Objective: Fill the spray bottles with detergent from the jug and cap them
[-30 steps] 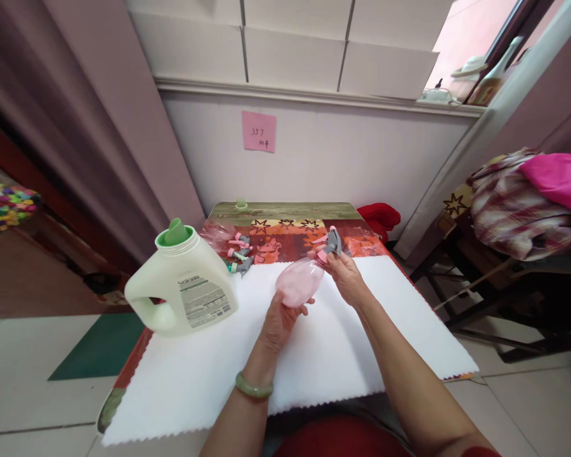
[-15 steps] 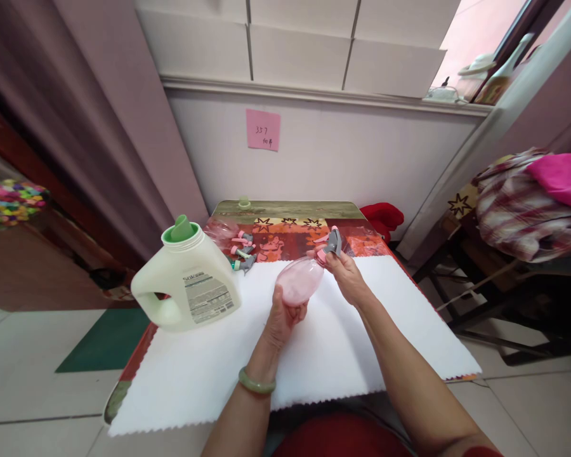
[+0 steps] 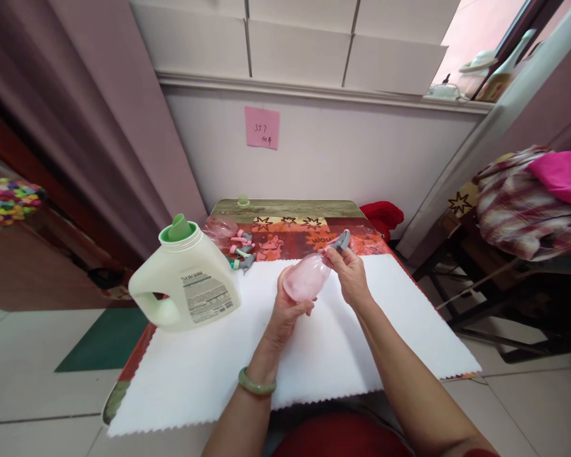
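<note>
A clear pink spray bottle [image 3: 308, 278] is held tilted above the white cloth [image 3: 323, 362], its neck pointing up and to the right. My left hand [image 3: 288, 311] cups the wide base, fingers wrapped around it. At the neck, my right hand [image 3: 351, 273] grips just below the grey and pink trigger head [image 3: 341, 242], which sits on the bottle. Part of the collar is covered by the right fingers. A cloudy pale content shows through the bottle wall.
To the left stands a large white detergent jug [image 3: 185, 279] with a green spout. Behind it lie several spray trigger heads [image 3: 242, 254] and a clear pinkish bottle [image 3: 220, 230]. A small green cap [image 3: 243, 200] is at the table's far edge. Clothes [image 3: 528, 203] are piled at right.
The bottle has shifted slightly right, and its trigger head has turned to point more to the right. My left hand has changed its hold on the base, while my right hand stays at the neck.
</note>
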### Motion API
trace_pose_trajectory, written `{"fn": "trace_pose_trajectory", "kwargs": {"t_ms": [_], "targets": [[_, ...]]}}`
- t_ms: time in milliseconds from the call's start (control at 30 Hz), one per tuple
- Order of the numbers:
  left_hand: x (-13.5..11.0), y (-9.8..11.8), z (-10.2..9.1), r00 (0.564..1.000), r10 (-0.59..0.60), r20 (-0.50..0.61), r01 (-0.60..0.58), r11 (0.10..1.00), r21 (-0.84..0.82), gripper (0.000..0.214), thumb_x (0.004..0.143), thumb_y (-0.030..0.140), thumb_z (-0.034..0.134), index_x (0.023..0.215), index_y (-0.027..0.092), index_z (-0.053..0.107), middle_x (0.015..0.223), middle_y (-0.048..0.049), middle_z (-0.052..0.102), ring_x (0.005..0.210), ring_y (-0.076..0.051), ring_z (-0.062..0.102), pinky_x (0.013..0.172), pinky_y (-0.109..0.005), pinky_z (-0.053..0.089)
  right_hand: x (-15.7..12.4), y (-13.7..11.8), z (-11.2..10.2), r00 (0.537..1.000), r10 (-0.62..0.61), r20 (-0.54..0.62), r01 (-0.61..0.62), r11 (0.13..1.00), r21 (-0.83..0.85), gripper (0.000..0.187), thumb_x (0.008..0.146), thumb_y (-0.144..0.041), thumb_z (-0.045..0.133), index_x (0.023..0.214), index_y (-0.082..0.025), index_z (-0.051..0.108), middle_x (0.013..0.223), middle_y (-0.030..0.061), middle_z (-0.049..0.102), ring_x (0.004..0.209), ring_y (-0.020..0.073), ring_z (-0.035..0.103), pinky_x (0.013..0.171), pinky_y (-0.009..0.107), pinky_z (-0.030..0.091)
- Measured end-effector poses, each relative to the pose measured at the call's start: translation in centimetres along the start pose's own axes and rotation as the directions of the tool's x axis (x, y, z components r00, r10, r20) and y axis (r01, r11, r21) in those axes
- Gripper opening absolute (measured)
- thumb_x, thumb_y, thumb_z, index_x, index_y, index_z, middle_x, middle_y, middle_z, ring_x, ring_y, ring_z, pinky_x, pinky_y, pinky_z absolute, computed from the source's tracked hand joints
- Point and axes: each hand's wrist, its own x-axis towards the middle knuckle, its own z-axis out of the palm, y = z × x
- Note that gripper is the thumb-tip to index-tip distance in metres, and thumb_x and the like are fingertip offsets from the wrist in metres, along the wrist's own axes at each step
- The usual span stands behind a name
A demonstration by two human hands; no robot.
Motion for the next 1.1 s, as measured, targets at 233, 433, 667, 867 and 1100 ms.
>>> {"fn": "trace_pose_trajectory", "kwargs": {"t_ms": [233,433,667,867,1100], "targets": [[0.5,-2.1,-1.1,0.999,-0.007,-0.052,0.011,0.998,0.060,0.123,0.050,0.019,0.098,0.154,0.038,0.034,0.159,-0.0148,0.041,0.091,-0.021,0.068,0.070,-0.033,0.055,-0.4,0.9,0.5,0.995,-0.006,-0.099,0.002,0.999,-0.041,0.046,0.067,-0.055,0.087,0.088,-0.022,0.063,0.083,0.0010,0.073,0.080,0.0195,0.067,0.079,0.036,0.055],[0.3,-1.3,-0.3,0.999,-0.040,-0.017,0.038,0.995,-0.089,0.090,0.073,0.065,0.081,0.146,0.022,0.051,0.140,-0.0184,0.062,0.092,-0.023,0.068,0.074,-0.035,0.053,-0.3,1.7,0.4,0.999,-0.015,-0.050,0.012,0.999,-0.052,0.044,0.068,-0.052,0.088,0.090,-0.022,0.064,0.079,-0.0020,0.069,0.074,0.0168,0.062,0.077,0.034,0.053],[0.6,-0.7,-0.2,0.979,-0.180,-0.094,0.156,0.963,-0.220,0.074,0.088,0.079,0.051,0.133,0.022,0.065,0.124,-0.0141,0.073,0.100,-0.027,0.071,0.073,-0.036,0.056,-0.7,1.8,-0.1,0.999,-0.028,0.039,0.032,0.996,-0.086,0.038,0.074,-0.051,0.085,0.092,-0.021,0.069,0.087,0.0006,0.073,0.083,0.0188,0.064,0.083,0.034,0.052],[0.3,-0.8,-0.8,0.978,-0.186,-0.092,0.180,0.981,-0.068,0.082,0.082,0.082,0.056,0.124,0.012,0.065,0.057,-0.0017,0.062,0.043,-0.012,0.049,0.040,-0.024,0.034,-0.6,1.6,-0.2,1.000,0.016,-0.015,-0.016,0.999,-0.039,0.045,0.070,-0.056,0.087,0.092,-0.022,0.068,0.088,0.0022,0.076,0.089,0.0220,0.069,0.088,0.039,0.055],[0.1,0.2,0.1,0.996,-0.004,-0.088,0.004,1.000,-0.001,0.071,0.066,0.035,0.092,0.124,0.024,0.054,0.125,-0.0086,0.061,0.093,-0.020,0.064,0.064,-0.028,0.054,-0.2,1.2,-0.4,0.992,0.077,-0.104,-0.074,0.997,0.030,0.048,0.066,-0.057,0.088,0.091,-0.021,0.067,0.090,0.0049,0.078,0.093,0.0244,0.072,0.088,0.040,0.057]]}}
